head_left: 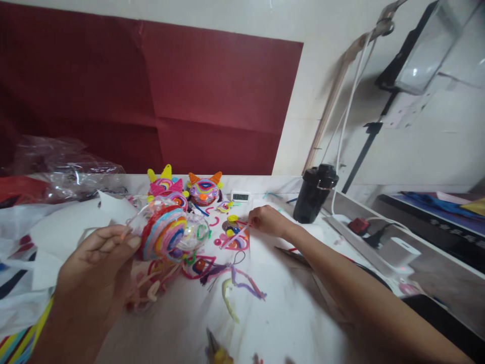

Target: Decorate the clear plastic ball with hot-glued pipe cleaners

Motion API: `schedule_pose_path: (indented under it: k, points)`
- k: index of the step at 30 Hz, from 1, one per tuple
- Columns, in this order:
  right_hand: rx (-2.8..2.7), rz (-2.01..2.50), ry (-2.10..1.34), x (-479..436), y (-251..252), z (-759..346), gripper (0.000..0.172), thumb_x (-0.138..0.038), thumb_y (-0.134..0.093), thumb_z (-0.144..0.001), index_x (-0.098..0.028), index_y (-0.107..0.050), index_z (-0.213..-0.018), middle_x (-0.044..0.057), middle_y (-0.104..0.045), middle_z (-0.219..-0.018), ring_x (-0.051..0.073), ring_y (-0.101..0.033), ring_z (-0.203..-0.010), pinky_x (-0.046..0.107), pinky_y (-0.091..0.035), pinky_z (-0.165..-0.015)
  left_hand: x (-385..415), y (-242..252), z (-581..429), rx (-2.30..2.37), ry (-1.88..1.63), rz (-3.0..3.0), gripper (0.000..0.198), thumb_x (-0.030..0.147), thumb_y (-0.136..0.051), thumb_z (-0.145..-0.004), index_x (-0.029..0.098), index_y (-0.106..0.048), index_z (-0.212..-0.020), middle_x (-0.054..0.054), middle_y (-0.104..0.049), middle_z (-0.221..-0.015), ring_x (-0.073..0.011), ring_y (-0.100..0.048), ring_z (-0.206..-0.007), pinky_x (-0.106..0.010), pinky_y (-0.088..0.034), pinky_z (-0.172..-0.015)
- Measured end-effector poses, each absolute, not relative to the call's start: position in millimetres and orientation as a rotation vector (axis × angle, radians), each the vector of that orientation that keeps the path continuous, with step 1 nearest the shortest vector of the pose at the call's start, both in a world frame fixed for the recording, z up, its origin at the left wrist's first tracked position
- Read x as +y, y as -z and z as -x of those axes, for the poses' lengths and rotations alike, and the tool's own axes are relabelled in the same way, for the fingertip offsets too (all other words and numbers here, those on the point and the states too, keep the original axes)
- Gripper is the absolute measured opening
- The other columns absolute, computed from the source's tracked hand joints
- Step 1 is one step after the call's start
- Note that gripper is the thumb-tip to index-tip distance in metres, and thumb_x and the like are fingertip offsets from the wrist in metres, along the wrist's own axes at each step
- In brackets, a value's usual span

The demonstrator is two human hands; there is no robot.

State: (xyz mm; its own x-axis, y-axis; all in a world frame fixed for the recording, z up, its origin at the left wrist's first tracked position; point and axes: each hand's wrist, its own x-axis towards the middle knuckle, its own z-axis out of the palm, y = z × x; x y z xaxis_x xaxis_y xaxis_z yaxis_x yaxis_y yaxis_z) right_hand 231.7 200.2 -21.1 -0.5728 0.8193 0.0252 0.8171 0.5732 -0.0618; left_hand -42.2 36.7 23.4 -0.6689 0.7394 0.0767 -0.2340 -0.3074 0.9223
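Note:
My left hand [102, 258] pinches the edge of a clear round form [195, 235] partly covered with rows of coloured fuzzy strips [166, 232] in red, blue, orange and pink. It is held up above the table at the left. Farther right, my right hand [263, 220] has its fingers closed on the end of a pale pink strip [237, 235], which slants down to the left over small coloured pieces. Loose purple [248, 285] and yellow-green [228, 301] strips lie on the table in front of the hands.
Two finished-looking eared figures [204, 188] [164, 183] and a small digital timer [241, 196] stand at the back. A black bottle [314, 194] is at the right, beside a power strip [386, 253]. Scissors [291, 254] lie under my right forearm. Crumpled clear plastic [71, 167] is at the left.

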Motion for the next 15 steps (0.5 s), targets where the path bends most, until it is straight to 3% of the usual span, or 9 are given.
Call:
schedule_pose_path:
  k: [15]
  points:
    - [-2.576,1.766,-0.084,224,21,-190,0.028,-0.030,-0.056,-0.093,-0.018,-0.057,-0.118,0.009,-0.060,-0.120,0.022,-0.062,-0.100,0.042,-0.053,-0.083,38,-17,61,1.220,-2.061,-0.698,0.031,0.009,-0.074,-0.046,0.018,-0.062,-0.072,0.003,-0.067,-0.069,-0.0094,-0.062,-0.064,-0.012,-0.055,-0.056]
